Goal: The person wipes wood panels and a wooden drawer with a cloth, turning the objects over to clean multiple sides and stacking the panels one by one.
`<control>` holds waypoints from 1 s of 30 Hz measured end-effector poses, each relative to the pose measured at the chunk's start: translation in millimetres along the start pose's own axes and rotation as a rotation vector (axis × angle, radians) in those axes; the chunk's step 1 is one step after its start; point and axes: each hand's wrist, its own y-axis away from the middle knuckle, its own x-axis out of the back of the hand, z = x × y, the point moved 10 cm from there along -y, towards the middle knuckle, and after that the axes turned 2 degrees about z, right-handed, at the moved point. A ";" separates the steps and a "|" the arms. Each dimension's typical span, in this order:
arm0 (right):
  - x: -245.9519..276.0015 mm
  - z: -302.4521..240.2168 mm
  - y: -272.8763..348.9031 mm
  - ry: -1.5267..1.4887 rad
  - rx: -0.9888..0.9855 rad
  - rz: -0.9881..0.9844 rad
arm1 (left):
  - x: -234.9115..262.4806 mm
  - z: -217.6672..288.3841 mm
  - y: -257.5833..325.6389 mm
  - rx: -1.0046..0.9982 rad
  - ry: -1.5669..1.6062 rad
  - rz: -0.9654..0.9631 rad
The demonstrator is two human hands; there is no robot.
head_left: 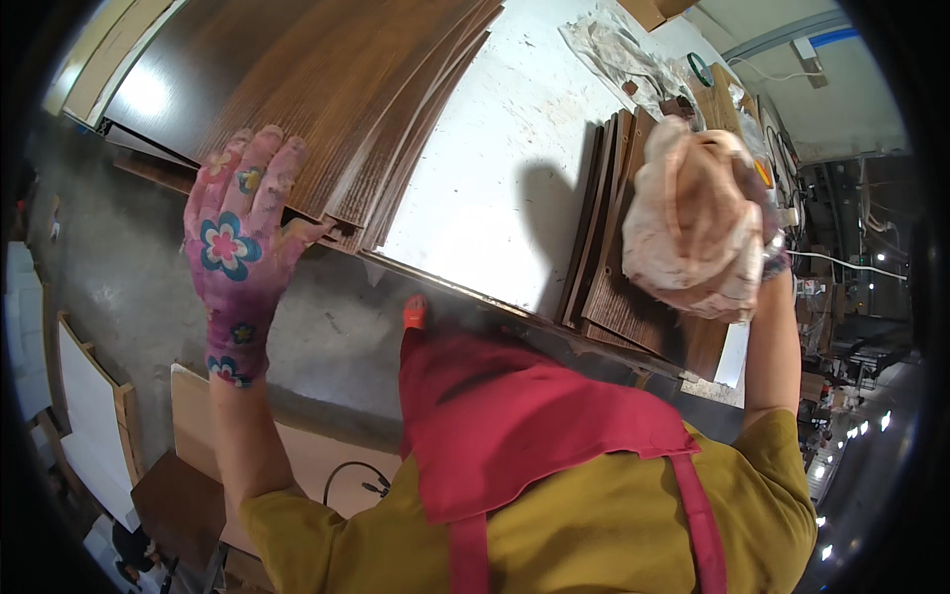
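Left hand (237, 223) outstretched at the panels (327, 89), nothing visibly gripped | they run forward from it, it's nearer | right hand (771, 223) clutching rag (693, 223), fingers hidden!

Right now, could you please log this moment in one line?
left hand: over larger brown panel stack | right hand: holding bunched stained cloth above smaller panel stack
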 end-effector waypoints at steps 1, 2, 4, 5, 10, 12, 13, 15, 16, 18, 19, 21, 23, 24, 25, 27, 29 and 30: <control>-19.0 10.6 -7.9 0.056 -0.071 -0.008 | -2.1 -4.5 1.5 -0.025 0.018 0.005; -51.9 19.4 -9.2 -0.192 -0.183 -0.076 | -3.9 -6.5 3.4 -0.051 0.006 -0.010; -102.8 36.3 -10.0 -0.392 -0.344 -0.179 | -0.3 -8.6 6.0 -0.106 -0.017 -0.022; -125.7 41.5 -9.4 -0.246 -0.363 -0.246 | 6.4 -4.4 5.6 -0.179 -0.071 0.016; -236.4 43.9 11.9 -0.194 -0.294 -0.682 | 13.6 20.2 -8.6 -0.525 -0.178 0.031; -247.8 28.2 1.7 -0.254 -0.205 -0.722 | 19.8 37.6 -9.7 -0.619 -0.239 0.038; -246.9 26.2 -7.9 -0.366 -0.146 -0.733 | 26.6 50.1 -9.5 -0.652 -0.220 0.042; -255.9 32.3 -21.6 -0.612 -0.245 -0.662 | 31.3 77.6 -6.9 -0.702 -0.129 0.041; -267.0 40.8 -24.9 -0.735 -0.399 -0.595 | 30.8 91.3 -3.4 -0.706 -0.071 0.037; -275.8 25.2 -27.9 -0.478 -0.209 -0.784 | 31.0 114.2 2.2 -0.725 0.074 0.034; -269.3 19.6 -32.7 -0.160 -0.127 -0.676 | 36.8 119.4 -4.7 -0.744 0.157 0.033; -266.6 23.3 -44.9 0.117 0.040 -0.619 | 36.9 82.1 -36.4 -0.445 0.162 -0.153; -262.8 7.7 -38.7 0.178 0.128 -0.648 | 41.2 6.9 -57.2 -0.018 0.113 -0.117; -262.1 5.8 -40.0 0.189 0.148 -0.659 | 45.2 -59.3 -51.6 0.260 0.065 0.004; -265.2 2.0 -39.9 0.193 0.163 -0.672 | 51.6 -109.4 -36.9 0.290 0.056 0.199; -268.8 6.5 -39.7 0.286 0.115 -0.667 | 12.2 -208.3 16.0 0.397 -0.131 -0.018; -257.6 1.6 -37.6 0.438 0.204 -0.550 | 5.6 -219.8 23.5 0.686 0.513 -0.006; -257.4 -3.6 -34.6 0.439 0.186 -0.570 | 4.3 -221.4 22.3 0.764 0.514 -0.052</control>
